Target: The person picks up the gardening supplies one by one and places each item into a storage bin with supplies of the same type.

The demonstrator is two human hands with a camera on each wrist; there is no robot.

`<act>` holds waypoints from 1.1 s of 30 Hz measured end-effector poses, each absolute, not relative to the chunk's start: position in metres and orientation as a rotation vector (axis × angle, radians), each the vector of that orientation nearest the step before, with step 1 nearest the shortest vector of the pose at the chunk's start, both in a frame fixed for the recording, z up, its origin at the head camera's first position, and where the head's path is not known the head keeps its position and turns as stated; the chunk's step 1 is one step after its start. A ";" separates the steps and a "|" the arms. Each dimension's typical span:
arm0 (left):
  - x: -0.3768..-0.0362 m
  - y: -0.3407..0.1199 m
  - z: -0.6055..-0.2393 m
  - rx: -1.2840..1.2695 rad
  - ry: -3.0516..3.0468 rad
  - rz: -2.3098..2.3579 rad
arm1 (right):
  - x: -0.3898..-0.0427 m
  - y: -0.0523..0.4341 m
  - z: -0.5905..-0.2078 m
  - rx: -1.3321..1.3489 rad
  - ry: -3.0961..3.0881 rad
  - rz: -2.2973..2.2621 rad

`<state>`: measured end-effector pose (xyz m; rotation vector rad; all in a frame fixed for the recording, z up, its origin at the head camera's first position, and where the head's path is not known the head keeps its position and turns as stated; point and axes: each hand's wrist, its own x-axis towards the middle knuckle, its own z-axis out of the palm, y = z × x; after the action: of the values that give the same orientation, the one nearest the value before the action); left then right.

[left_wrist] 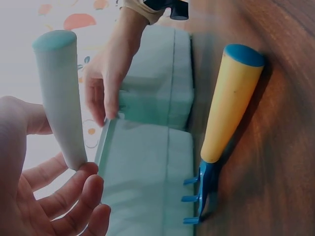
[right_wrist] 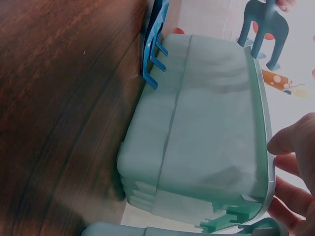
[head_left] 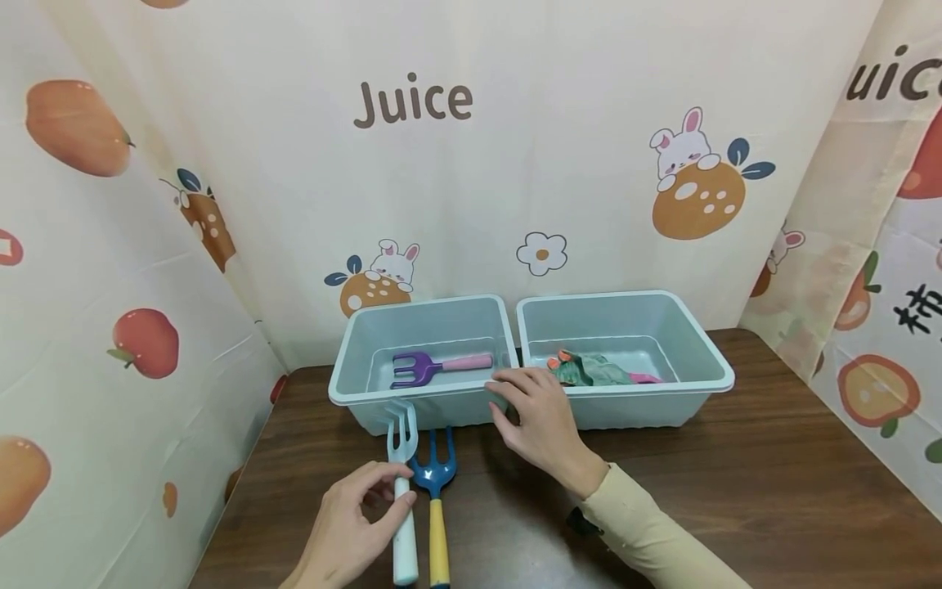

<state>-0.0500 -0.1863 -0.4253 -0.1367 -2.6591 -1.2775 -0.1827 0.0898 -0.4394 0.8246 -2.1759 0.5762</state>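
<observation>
My left hand (head_left: 356, 517) pinches the pale handle of a light blue hand fork (head_left: 405, 528), whose tines point away from me and overlap the left bin's front wall. My right hand (head_left: 543, 421) grips the front right corner of the left light blue bin (head_left: 434, 405), thumb outside the rim and fingers over it. Inside that bin lies a purple hand fork (head_left: 421, 370) with a pink handle. Beside the held fork, a blue hand fork with a yellow handle (left_wrist: 231, 103) lies on the brown table, tines towards the bin.
A second light blue bin (head_left: 633, 405) stands close on the right, holding a crumpled green cloth item (head_left: 592, 370) with orange and pink parts. Behind both bins hangs a printed curtain (head_left: 456, 188), which also closes off the left and right sides. The dark wood table (head_left: 736, 483) extends to the right.
</observation>
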 end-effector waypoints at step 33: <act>-0.068 -0.203 -0.372 -0.258 -2.587 -1.056 | -0.182 0.090 -0.440 0.824 -2.167 0.572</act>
<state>-0.0682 -0.2035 -0.3719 -0.2578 -2.5870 -1.0556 -0.1817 0.0900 -0.4398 0.8242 -2.1671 0.5724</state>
